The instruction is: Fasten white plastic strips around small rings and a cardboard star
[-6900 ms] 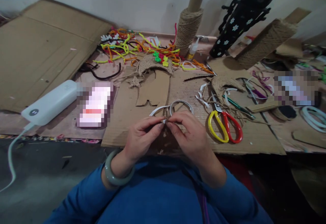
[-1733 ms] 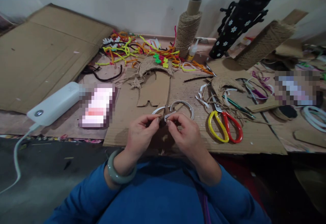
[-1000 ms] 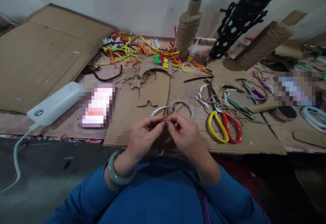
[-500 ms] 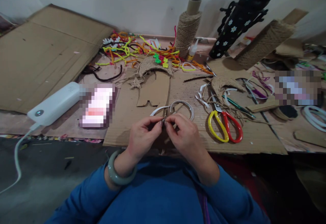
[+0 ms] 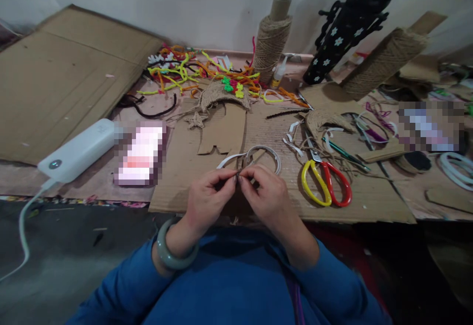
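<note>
My left hand (image 5: 210,198) and my right hand (image 5: 266,194) meet at the front edge of the cardboard sheet (image 5: 173,187), both pinched closed, fingertips almost touching. Whatever small thing lies between the fingertips is too small to name. Just beyond them a coiled white strip (image 5: 278,156) lies on the cardboard. Further back are a cut cardboard piece (image 5: 223,130), a twine-wrapped crescent (image 5: 221,95) with green, red and yellow flowers, and a twine star (image 5: 195,119). Scissors (image 5: 327,184) with one yellow and one red handle rest to the right of my right hand.
A blurred phone (image 5: 142,152) and a white power bank (image 5: 77,150) lie at left. Colourful pipe cleaners (image 5: 185,71), a twine cone (image 5: 272,41), a glue bottle (image 5: 280,72) and a black flowered holder (image 5: 338,36) stand or lie behind. A second twine crescent (image 5: 325,119) is at right.
</note>
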A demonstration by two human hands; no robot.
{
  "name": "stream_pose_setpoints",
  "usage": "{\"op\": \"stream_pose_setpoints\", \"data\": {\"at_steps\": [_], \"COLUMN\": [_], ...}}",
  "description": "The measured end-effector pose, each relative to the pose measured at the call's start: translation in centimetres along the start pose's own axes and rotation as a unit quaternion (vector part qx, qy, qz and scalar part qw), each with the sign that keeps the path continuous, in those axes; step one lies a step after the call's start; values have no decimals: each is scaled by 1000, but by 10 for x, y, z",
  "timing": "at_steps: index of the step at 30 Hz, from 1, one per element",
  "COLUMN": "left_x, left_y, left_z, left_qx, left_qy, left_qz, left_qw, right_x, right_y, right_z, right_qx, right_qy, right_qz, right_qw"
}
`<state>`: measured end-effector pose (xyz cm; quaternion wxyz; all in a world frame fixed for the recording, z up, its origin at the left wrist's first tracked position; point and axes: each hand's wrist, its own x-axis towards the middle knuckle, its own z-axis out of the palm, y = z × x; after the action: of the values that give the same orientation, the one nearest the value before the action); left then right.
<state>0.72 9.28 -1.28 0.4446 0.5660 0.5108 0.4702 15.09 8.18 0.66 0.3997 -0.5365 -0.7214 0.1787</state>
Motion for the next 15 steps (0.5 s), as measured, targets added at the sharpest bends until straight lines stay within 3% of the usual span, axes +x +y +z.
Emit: {"op": "stream_pose_setpoints", "data": {"at_steps": [15], "left_x": [2], "left_y": [3], "left_z": [1], "left_qx": [30], "left_qy": [18], "left_qz": [-1], "left_qw": [999], "right_x": [1], "right_y": [-1], "right_z": [1], "right_qx": [-5], "right_qy": [-3], "right_qz": [9], "right_qw": [1000]}}
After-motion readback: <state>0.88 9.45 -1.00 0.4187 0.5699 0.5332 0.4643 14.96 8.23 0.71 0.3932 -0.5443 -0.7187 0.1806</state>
